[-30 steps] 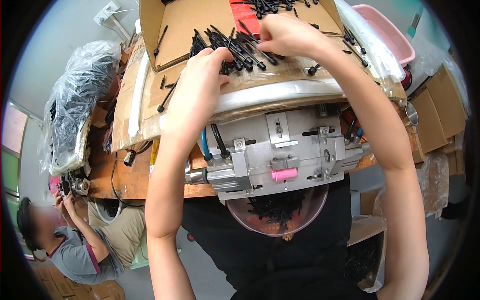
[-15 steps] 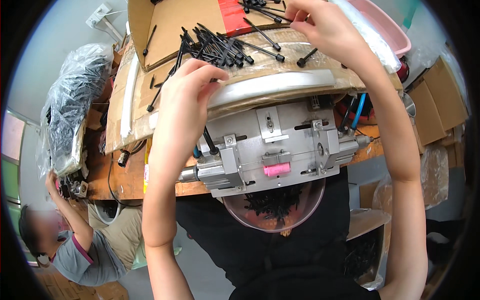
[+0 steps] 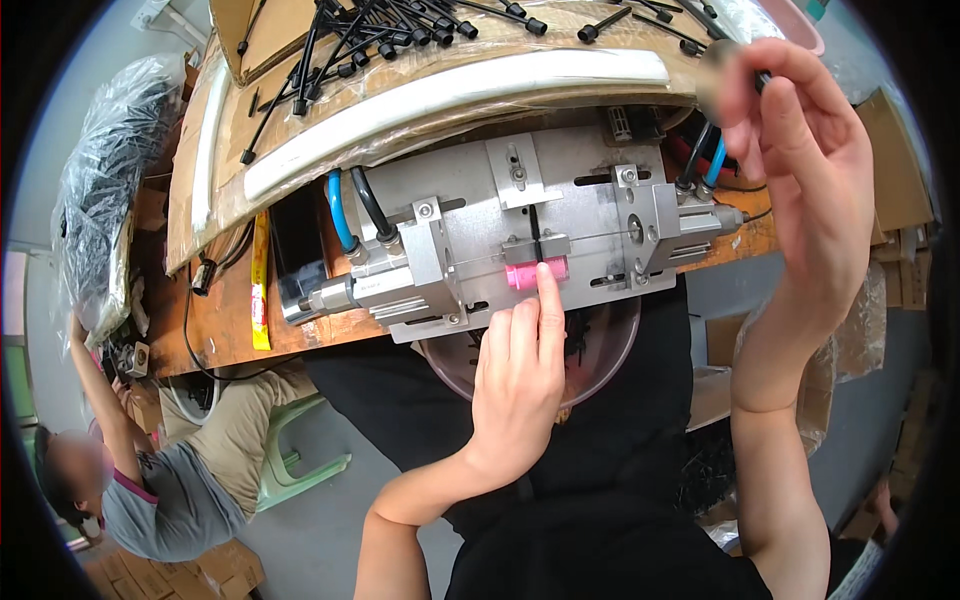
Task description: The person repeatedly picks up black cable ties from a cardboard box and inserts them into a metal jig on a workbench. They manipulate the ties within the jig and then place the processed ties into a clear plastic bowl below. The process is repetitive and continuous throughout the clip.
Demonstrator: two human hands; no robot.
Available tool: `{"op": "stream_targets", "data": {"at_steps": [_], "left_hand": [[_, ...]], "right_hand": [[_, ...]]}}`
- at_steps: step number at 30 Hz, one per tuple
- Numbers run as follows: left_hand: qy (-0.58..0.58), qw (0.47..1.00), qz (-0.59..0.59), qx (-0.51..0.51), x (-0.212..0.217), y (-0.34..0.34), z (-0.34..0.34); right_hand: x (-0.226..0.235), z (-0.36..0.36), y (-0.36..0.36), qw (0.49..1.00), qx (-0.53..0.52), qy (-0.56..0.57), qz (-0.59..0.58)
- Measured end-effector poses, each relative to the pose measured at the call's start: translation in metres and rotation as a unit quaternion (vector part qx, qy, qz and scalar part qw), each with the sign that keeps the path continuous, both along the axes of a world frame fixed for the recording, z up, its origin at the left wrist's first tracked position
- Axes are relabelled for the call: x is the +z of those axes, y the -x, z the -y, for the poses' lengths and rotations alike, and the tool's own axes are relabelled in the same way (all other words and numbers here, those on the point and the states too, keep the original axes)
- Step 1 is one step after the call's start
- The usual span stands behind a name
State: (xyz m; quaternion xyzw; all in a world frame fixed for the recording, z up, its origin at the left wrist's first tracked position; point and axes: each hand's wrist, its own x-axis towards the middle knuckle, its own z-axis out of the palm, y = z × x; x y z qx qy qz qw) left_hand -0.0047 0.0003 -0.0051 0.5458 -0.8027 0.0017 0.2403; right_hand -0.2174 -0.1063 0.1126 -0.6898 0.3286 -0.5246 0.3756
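Note:
My left hand (image 3: pixel 520 385) is at the middle of a metal fixture (image 3: pixel 590 235). Its index finger is stretched out, the tip on the pink block (image 3: pixel 522 276) at the lower end of a thin black rod (image 3: pixel 535 225); the other fingers are curled and hold nothing. The rod lies across a small metal holder (image 3: pixel 517 249). Off to the right, my right hand (image 3: pixel 810 160) is raised above the fixture's right end, pinching a small black piece (image 3: pixel 763 80), probably a rod; most of it is hidden or blurred.
Black rods with thick heads (image 3: pixel 400 30) lie piled on the taped cardboard (image 3: pixel 560 35) behind the fixture. Beneath its front edge sits a clear bowl (image 3: pixel 620 350) of black parts. Blue and black hoses (image 3: pixel 340 210) rise at the left. A seated person (image 3: pixel 180 490) works at far left.
My left hand has come down from the pile to the pink block, and a black rod now lies in the holder. My right hand has moved right and nearer, with a black piece in it.

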Motion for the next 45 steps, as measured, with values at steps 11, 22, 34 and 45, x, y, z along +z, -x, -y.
{"op": "stream_targets", "data": {"at_steps": [11, 22, 34, 45], "left_hand": [[-0.045, 0.999, -0.002, -0.01, -0.001, -0.002, 0.002], [-0.064, 0.992, -0.108, 0.031, 0.025, -0.018, -0.021], [0.12, 0.983, -0.124, 0.069, 0.074, -0.103, 0.057], [-0.002, 0.998, -0.054, 0.045, 0.138, -0.17, 0.151]], "right_hand": [[-0.041, -0.061, -0.039, 0.989, -0.13, 0.024, -0.066], [-0.133, -0.086, -0.079, 0.954, -0.075, 0.129, -0.26], [-0.068, -0.068, -0.069, 0.932, -0.048, 0.15, -0.325], [0.005, 0.126, -0.092, 0.834, -0.217, 0.182, -0.474]]}}
